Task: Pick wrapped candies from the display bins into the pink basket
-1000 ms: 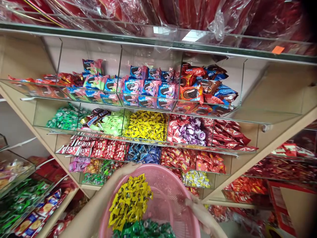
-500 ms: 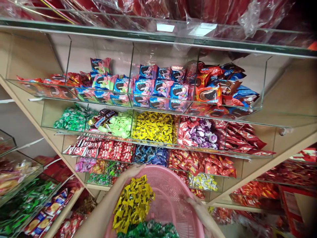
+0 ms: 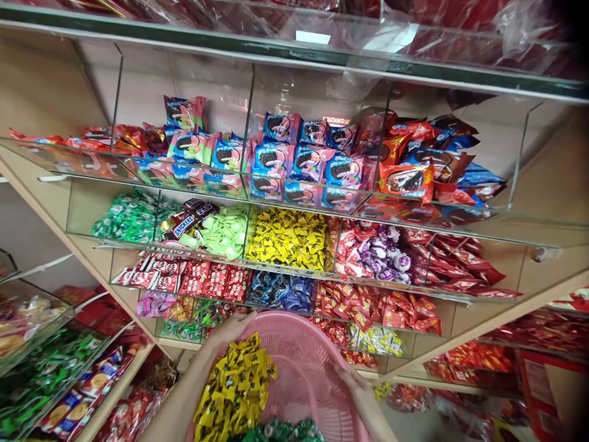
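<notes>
A pink plastic basket (image 3: 306,362) is held between my two hands at the bottom of the view. Inside it, yellow-wrapped candies (image 3: 234,390) are heaped on the left, and green-wrapped candies (image 3: 283,431) lie at the bottom. My left hand (image 3: 234,328) grips the basket's upper left rim, with its fingers partly hidden behind the rim. On the right side, my right hand (image 3: 345,377) holds the rim, slightly blurred. Beyond the basket, a glass-fronted shelf bin of yellow candies (image 3: 288,239) stands between light green candies (image 3: 225,231) and red and purple ones (image 3: 375,252).
Wrapped biscuit packs (image 3: 271,159) fill the shelf above. A glass shelf edge (image 3: 276,58) crosses the top. Lower bins hold red packets (image 3: 216,279) and blue candies (image 3: 283,291). Side racks with green packets (image 3: 50,374) and red packets (image 3: 473,356) flank the wooden unit.
The basket and both my hands have shifted slightly left and down in the view. The upper shelves appear a little larger. Both hands still hold the basket.
</notes>
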Demonstrator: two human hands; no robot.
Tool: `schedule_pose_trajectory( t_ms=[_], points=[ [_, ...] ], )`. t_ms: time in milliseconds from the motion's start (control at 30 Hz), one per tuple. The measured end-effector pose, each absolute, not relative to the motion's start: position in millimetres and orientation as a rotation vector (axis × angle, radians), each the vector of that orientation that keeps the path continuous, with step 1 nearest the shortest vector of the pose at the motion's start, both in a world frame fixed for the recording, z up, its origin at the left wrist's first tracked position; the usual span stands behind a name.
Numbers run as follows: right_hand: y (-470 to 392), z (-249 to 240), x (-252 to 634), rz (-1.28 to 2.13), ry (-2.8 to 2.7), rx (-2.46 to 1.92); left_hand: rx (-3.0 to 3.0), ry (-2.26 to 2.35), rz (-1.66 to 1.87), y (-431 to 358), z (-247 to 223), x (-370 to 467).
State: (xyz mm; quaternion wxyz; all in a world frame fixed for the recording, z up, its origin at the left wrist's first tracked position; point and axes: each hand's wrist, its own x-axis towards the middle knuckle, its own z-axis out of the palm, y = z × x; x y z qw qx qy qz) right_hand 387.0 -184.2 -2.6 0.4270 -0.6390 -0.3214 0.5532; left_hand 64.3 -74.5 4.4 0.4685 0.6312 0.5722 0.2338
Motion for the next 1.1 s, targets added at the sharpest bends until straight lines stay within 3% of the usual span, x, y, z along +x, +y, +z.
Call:
schedule_pose_trajectory(
  t_ms=[633,800,1100],
  points=[
    [-189,-32,326,1.188,-0.885,-1.788,1.631,1.351,0.588,-55,2,5],
    [-186,-29,319,1.249,-0.986,-1.625,1.636,1.372,0.534,-49,0,-2],
    [-90,40,279,0.533,-1.625,-1.454,1.647,1.320,0.537,-45,-2,-5]
  ],
)
